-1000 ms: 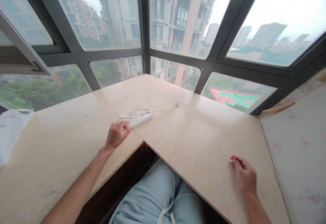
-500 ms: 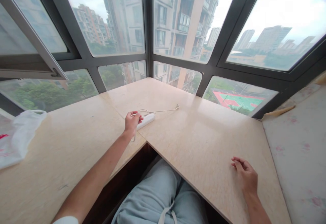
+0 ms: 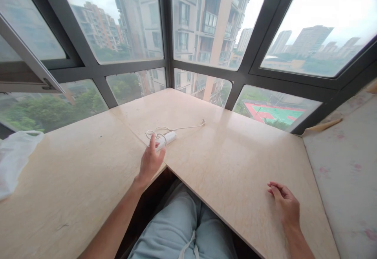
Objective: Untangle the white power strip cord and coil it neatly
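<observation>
A white power strip (image 3: 166,139) lies on the beige stone counter (image 3: 229,161), near its inner corner. Its white cord (image 3: 188,127) loops over and behind the strip, then runs right to a plug (image 3: 203,122). My left hand (image 3: 150,160) is at the strip's near end, with index finger and thumb apart; its other fingers are partly hidden, and whether they touch the strip is unclear. My right hand (image 3: 285,202) rests on the right part of the counter, fingers curled and thumb against them, with nothing visible in it.
At the left edge lies a white plastic bag (image 3: 17,159). Dark window frames (image 3: 206,68) border the counter at the back, and an open window sash (image 3: 32,61) leans in at upper left. A papered wall (image 3: 347,172) stands on the right. My legs are below the counter's inner edge.
My left hand has let go of the cord and come down toward me to the strip's near end. The cord loop now lies over the strip. My right hand stays put.
</observation>
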The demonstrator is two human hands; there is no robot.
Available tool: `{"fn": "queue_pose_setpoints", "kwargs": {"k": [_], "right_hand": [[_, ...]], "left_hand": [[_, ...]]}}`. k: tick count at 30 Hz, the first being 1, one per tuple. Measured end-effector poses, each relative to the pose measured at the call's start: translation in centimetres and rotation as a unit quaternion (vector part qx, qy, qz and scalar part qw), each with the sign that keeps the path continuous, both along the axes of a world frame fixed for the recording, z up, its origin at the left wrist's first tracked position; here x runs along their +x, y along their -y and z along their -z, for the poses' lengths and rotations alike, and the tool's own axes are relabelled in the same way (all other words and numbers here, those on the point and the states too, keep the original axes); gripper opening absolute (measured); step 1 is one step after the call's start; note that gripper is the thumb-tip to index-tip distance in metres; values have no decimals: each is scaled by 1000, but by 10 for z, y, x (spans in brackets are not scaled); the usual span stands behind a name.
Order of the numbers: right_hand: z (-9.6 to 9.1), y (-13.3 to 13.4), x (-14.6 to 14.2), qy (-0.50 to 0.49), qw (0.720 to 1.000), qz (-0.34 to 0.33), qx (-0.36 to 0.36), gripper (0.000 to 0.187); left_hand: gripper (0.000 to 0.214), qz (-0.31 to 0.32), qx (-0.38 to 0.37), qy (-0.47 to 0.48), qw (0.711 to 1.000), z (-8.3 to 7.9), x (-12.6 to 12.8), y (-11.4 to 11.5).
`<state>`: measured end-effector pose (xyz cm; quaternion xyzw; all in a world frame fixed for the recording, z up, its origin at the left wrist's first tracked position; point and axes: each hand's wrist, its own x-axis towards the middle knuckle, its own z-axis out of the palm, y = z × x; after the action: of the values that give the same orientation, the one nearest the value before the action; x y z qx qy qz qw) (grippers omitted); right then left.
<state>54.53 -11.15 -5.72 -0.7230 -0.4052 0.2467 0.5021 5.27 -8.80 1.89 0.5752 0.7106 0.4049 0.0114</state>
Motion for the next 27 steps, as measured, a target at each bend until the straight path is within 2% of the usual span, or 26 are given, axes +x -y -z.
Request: {"fn": "queue_pose_setpoints", "kwargs": {"k": [5,7,9,11,14,16,18,20,23,27], "right_hand": [[-5,3,-4,9,1000,5,-13,46],[-5,3,-5,13,1000,7,-16,45],[-5,3,-6,22,1000,5,-20,45],[-4,2,-6,34,999,4,-26,44],[-3,1,-8,53,998,5,-27,42],[-4,0,-11,67,998,2,-19,40],[-5,-1,-13,82,997,-1,-8,38],[-5,-1,-14,89,996,-4,-2,36],[-5,-2,-14,86,996,-8,2,35],[-2,1,-14,85,996,-15,7,33]], "left_hand": [[49,-62,117,15,991,-4,-31,8],[34,-94,147,18,985,-6,-29,15],[19,-97,157,30,982,-5,-13,24],[9,-37,141,60,988,-1,15,32],[7,155,67,79,983,14,70,36],[9,295,0,87,951,28,105,30],[12,369,-44,114,921,44,133,18],[13,386,-71,139,909,58,153,6],[14,371,-96,130,914,73,167,-7],[14,370,-96,101,919,77,166,-7]]}}
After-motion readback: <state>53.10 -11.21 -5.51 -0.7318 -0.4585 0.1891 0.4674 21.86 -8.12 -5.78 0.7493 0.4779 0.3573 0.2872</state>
